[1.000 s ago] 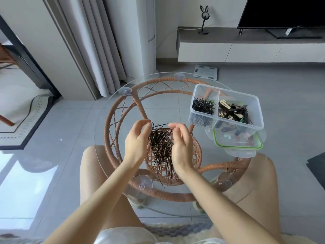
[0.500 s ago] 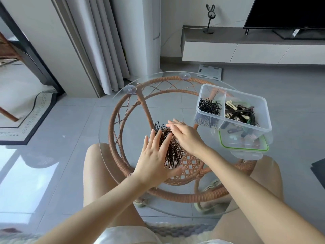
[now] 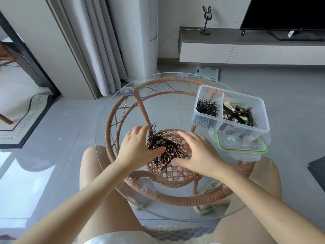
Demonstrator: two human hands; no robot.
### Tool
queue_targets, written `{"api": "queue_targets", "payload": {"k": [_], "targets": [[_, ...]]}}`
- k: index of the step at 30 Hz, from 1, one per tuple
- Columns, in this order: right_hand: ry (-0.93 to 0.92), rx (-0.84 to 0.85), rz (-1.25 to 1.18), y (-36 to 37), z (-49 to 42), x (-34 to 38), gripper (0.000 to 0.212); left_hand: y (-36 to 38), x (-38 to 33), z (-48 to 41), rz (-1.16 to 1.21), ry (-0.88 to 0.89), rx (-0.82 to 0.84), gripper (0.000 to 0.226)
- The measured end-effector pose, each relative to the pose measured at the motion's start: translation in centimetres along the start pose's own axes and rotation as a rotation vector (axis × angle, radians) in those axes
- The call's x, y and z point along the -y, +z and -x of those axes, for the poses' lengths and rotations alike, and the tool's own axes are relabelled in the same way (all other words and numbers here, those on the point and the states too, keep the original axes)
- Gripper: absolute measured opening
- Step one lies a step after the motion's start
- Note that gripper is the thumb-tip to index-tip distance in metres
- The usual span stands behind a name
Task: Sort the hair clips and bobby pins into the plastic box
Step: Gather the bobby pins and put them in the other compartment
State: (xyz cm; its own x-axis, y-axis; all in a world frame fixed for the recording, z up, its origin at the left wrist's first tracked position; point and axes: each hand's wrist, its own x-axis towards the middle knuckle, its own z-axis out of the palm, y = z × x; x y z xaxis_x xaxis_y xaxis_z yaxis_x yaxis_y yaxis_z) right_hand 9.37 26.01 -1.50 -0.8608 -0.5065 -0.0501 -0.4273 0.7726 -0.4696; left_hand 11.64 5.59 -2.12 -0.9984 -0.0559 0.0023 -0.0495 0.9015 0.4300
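Dark-brown bobby pins (image 3: 165,148) splay in a messy fan mid-frame. The left hand (image 3: 137,148) pinches them; the right hand (image 3: 198,152) lies flat alongside.

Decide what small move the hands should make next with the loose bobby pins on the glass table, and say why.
Probably press both hands inward to bunch the pile. The brown bobby pins lie fanned out between the left hand and right hand, too scattered to lift at once; the plastic box stands close by on the right.
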Motion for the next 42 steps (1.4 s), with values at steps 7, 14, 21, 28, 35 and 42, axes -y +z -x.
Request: {"api": "queue_targets", "payload": {"k": [7,14,21,28,35,42], "targets": [[0.034,-0.025,0.245,1.6,-1.1,1.3,0.091,-1.2,-1.4,-1.6,-0.206,-0.095,0.228,0.075],[-0.015,-0.098,0.096,1.4,-1.8,1.9,0.025,-1.9,-3.2,-3.1,-0.206,-0.037,0.305,0.027],[0.088,-0.189,-0.077,0.7,-1.6,1.9,0.019,-2.8,-2.1,-3.5,-0.104,-0.096,0.336,0.034],[0.137,-0.253,-0.193,-1.5,-1.3,1.6,0.012,-4.4,-1.4,-3.9,0.002,-0.123,0.307,0.031],[0.12,-0.344,-0.239,-5.1,-1.0,1.3,0.011,-6.1,-1.9,-4.9,0.057,-0.097,0.22,0.015],[0.25,-0.555,-0.364,-9.7,-3.2,-1.1,0.007,-7.3,-2.8,-5.9,0.162,-0.11,0.191,0.013]]}}
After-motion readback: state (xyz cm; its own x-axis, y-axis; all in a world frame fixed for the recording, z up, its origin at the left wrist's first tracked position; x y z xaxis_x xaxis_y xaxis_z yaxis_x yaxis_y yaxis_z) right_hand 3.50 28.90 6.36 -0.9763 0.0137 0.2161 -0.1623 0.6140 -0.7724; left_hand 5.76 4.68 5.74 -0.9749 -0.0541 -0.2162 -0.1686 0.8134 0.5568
